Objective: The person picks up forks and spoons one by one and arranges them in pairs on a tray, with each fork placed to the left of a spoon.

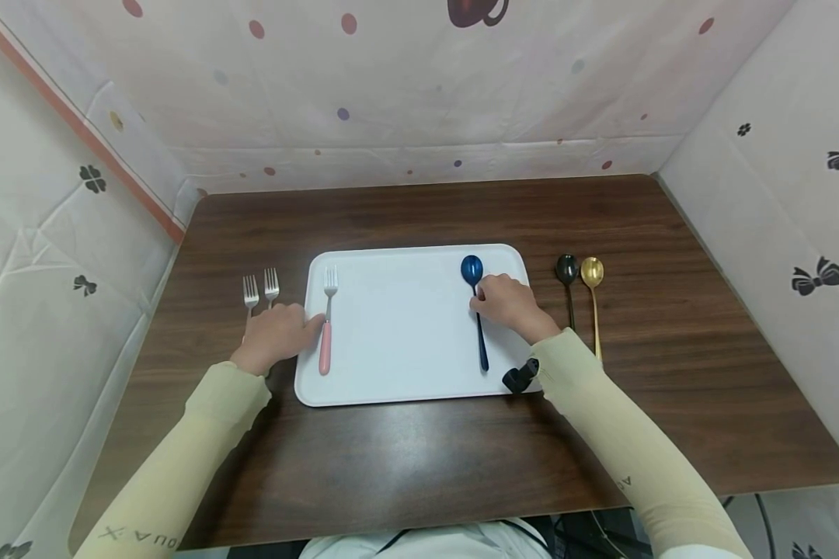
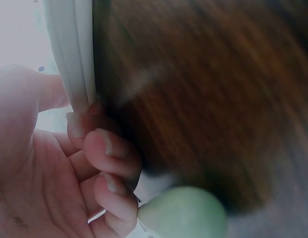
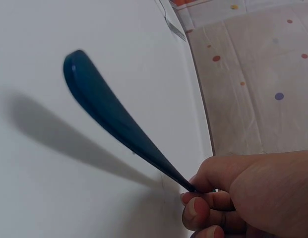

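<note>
A white rectangular tray (image 1: 398, 326) lies on the wooden table. My left hand (image 1: 278, 334) grips its left rim, thumb on top and curled fingertips against the edge, as the left wrist view shows with the rim (image 2: 77, 54). Near that thumb, a fork with a pink handle (image 1: 325, 349) rests on the tray. My right hand (image 1: 510, 303) pinches a dark blue spoon (image 1: 471, 269) near its neck, over the tray's right side. In the right wrist view the spoon's handle (image 3: 106, 111) is raised, casting a shadow on the tray.
Two forks (image 1: 251, 290) lie left of the tray, partly hidden by the left hand. A pale green rounded handle end (image 2: 186, 213) sits below that hand's fingers. Right of the tray are a black spoon (image 1: 567, 270) and a gold spoon (image 1: 593, 273). Patterned curtains surround the table.
</note>
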Demonstrator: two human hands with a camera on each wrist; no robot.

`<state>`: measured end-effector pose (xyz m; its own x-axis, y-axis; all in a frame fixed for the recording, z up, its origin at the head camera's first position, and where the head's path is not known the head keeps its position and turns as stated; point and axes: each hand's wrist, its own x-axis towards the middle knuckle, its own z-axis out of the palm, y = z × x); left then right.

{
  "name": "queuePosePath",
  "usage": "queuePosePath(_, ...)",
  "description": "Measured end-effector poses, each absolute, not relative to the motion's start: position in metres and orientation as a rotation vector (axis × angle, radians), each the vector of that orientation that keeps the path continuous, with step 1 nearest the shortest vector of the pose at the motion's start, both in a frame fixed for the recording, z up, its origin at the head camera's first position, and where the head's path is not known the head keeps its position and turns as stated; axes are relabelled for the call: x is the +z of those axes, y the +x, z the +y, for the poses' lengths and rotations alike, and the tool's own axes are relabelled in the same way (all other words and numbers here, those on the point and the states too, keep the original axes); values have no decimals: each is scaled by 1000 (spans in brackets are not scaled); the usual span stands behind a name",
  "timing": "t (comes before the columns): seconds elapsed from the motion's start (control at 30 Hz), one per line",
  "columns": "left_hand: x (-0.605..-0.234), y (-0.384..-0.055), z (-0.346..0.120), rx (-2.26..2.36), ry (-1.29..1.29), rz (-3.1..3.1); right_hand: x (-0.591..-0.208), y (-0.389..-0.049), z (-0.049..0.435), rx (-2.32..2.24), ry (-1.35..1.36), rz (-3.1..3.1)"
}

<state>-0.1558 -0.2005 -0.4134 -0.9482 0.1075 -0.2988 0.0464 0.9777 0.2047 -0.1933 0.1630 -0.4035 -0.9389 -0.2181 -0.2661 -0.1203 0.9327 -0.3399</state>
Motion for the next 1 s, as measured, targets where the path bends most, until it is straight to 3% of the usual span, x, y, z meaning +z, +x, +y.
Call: queuePosePath(1.0, -415, -157, -202, 273, 121, 2796, -407, -194, 143, -481, -289, 2766)
